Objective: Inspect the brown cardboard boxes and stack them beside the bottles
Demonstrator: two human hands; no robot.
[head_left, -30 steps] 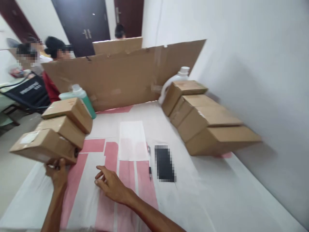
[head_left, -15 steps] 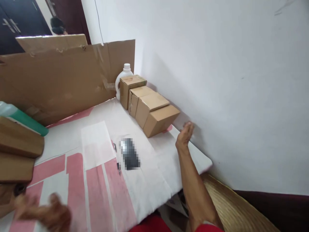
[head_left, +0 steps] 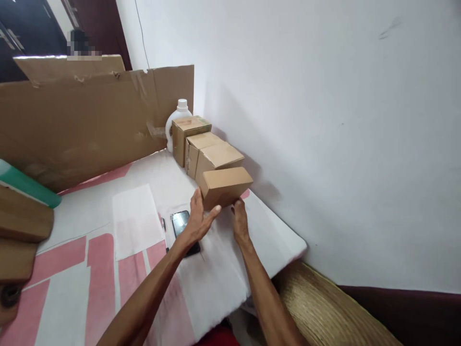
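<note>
**One box in both hands, three more standing in the row**

The grip is two-handed and closed on a cardboard box (head_left: 227, 190). The left hand (head_left: 199, 218) has its fingers against the box's left side, thumb spread along the near face; the right hand (head_left: 241, 221) takes the lower right corner. The fingers beneath are hidden, so how firmly they hold, and whether the box's underside touches the bench (head_left: 275, 240), I cannot tell.

The box is tilted, at the near end of a row beside the wall (head_left: 324, 105), and set at an angle to three other boxes (head_left: 221, 156). Those three stand close together, with no hand on them; a white bottle (head_left: 181, 114) stands behind the farthest. Handling of the held box looks under way rather than finished: both hands are on it, and it is not squared up with its neighbours.

Further out, the left forearm crosses over a phone (head_left: 180, 222). A pen (head_left: 163, 224) lies between the phone and a thin white sheet (head_left: 135, 216), both untouched. At the left edge, more boxes (head_left: 23, 214) and a green bottle (head_left: 32, 185) are only partly in view, well apart from the hands. A cardboard panel (head_left: 90, 125) stands along the far side.
</note>
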